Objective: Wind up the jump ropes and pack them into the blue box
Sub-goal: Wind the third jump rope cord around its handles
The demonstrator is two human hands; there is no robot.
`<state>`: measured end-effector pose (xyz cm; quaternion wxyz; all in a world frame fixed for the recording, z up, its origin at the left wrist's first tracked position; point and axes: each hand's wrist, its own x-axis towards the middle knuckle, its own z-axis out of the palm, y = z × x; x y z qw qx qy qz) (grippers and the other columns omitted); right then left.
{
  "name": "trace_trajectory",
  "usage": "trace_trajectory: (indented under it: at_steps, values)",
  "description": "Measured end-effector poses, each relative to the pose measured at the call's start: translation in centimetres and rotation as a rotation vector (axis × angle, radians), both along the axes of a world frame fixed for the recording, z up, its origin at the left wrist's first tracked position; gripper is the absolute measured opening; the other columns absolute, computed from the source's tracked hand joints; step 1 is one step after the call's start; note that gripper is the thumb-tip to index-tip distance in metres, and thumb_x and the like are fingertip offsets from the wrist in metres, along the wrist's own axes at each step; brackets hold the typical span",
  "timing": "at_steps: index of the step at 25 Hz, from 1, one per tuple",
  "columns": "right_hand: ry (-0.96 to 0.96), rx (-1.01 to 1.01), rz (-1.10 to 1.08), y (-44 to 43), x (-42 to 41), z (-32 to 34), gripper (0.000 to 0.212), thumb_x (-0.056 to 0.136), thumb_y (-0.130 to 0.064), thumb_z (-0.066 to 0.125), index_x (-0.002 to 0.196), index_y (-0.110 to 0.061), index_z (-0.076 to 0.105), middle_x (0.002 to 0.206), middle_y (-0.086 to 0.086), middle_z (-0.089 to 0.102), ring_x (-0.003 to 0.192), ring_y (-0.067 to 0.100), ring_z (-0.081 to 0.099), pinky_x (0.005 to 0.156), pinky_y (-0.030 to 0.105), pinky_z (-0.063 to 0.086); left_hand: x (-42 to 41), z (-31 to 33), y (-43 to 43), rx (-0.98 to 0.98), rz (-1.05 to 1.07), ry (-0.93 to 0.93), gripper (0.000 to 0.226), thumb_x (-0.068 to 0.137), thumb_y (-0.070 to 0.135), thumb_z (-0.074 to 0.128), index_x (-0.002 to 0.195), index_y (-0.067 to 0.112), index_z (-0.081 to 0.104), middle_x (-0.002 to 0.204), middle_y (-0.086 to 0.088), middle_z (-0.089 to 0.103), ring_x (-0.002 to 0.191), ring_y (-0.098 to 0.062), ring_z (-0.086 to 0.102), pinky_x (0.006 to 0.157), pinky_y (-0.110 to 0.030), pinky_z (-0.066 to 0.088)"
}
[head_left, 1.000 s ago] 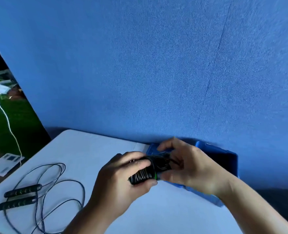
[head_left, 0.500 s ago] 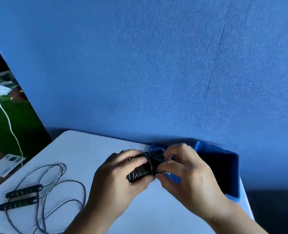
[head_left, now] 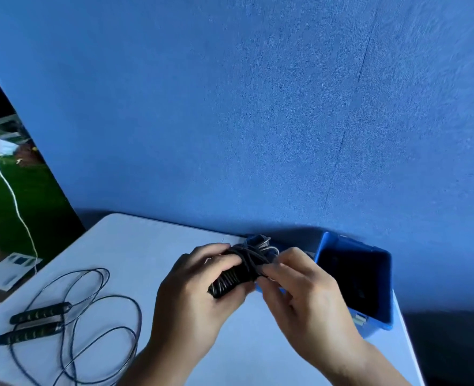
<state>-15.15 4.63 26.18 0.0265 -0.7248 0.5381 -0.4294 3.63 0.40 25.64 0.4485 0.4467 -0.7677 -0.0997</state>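
Over at the left end of the white table (head_left: 135, 246), a loose jump rope (head_left: 39, 313) is lying unwound, its two black handles side by side and its thin cord sprawling in wide loops around them. Moving right, the person's left hand (head_left: 191, 296) is gripping a wound bundle (head_left: 231, 278) of the other rope, fingers curling over the paired handles and holding them above the tabletop. Next to it, the right hand (head_left: 300, 291) is pinching the cord where the turns cross the upper end of the handles. It looks to me as though the last wraps are being tucked or cinched, though I cannot tell exactly where the cord's end is running. Just beyond that hand, the blue box (head_left: 354, 240) is sitting open against the wall, its inside too dark to read. So the winding step is nearly finishing; the next move is calling for securing the tail so it does not spring loose, then carrying the bundle right into the box.
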Motion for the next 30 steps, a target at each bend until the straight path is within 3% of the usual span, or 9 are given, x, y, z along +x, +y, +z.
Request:
trace_trajectory:
  at_steps: [4,6,8,12,15,19,27,30]
  values:
    - [0.039,-0.085,-0.016,-0.4,0.2,0.9,0.018,0.093,-0.02,0.062,0.106,-0.019,0.075,0.094,-0.005,0.056,0.074,0.008,0.055,0.065,0.022,0.05,-0.2,0.1,0.5,-0.019,0.008,-0.026,0.038,0.071,0.055,0.072,0.108,0.046,0.067,0.121,0.032,0.059,0.099,0.0,0.062,0.084,-0.015,0.046]
    - [0.011,-0.085,-0.039,-0.9,0.4,1.5,0.013,0.087,-0.014,0.069,0.095,-0.02,0.077,0.089,-0.005,0.059,0.071,0.01,0.06,0.061,0.024,0.053,-0.4,0.0,0.8,-0.014,0.003,-0.018,0.039,0.071,0.053,0.073,0.109,0.048,0.066,0.122,0.037,0.057,0.099,0.002,0.061,0.086,-0.008,0.042]
    - [-0.032,-0.031,-0.043,-1.3,0.7,2.0,0.013,0.08,-0.009,0.073,0.083,-0.021,0.075,0.082,-0.009,0.06,0.068,0.005,0.059,0.061,0.015,0.05,-0.6,-0.1,0.9,-0.015,0.004,-0.001,0.037,0.071,0.054,0.073,0.108,0.047,0.069,0.122,0.039,0.056,0.099,0.004,0.059,0.086,-0.005,0.04]
    - [-0.079,0.128,-0.031,-1.0,1.5,2.3,0.012,0.076,-0.012,0.065,0.074,-0.023,0.068,0.076,-0.011,0.059,0.072,0.009,0.059,0.062,0.01,0.042,-1.0,-0.1,0.9,-0.078,0.039,-0.015,0.03,0.075,0.048,0.067,0.104,0.043,0.072,0.121,0.037,0.058,0.087,-0.008,0.06,0.076,-0.02,0.048]
    - [-0.139,0.192,-0.002,-0.8,2.1,2.3,0.008,0.074,-0.018,0.069,0.071,-0.022,0.063,0.076,-0.009,0.056,0.073,0.013,0.057,0.063,0.018,0.045,-1.1,-0.5,0.6,-0.159,0.089,-0.081,0.032,0.075,0.038,0.065,0.105,0.039,0.074,0.123,0.026,0.063,0.077,-0.018,0.059,0.063,-0.032,0.054]
    - [-0.257,0.3,0.037,-1.0,1.8,2.0,0.011,0.079,-0.019,0.074,0.073,-0.023,0.065,0.079,-0.007,0.06,0.066,0.014,0.063,0.064,0.037,0.054,-1.0,-0.5,0.4,-0.155,0.097,-0.12,0.029,0.072,0.041,0.063,0.097,0.037,0.076,0.117,0.024,0.067,0.076,-0.018,0.06,0.059,-0.035,0.055]
    - [-0.118,0.147,0.043,-0.7,1.1,1.0,0.021,0.077,-0.019,0.077,0.09,-0.032,0.065,0.081,-0.015,0.059,0.074,0.007,0.061,0.062,0.016,0.048,-0.9,-0.8,0.5,-0.044,0.063,-0.118,0.024,0.067,0.046,0.066,0.089,0.038,0.069,0.11,0.024,0.064,0.086,-0.01,0.065,0.064,-0.031,0.055]
    - [0.075,-0.01,-0.012,-0.9,1.1,0.7,0.031,0.075,-0.018,0.071,0.103,-0.031,0.064,0.096,-0.011,0.06,0.078,0.006,0.061,0.062,0.022,0.053,-1.3,-0.9,0.4,-0.012,0.067,-0.152,0.026,0.064,0.045,0.065,0.088,0.036,0.066,0.104,0.021,0.063,0.082,-0.011,0.065,0.059,-0.034,0.055]
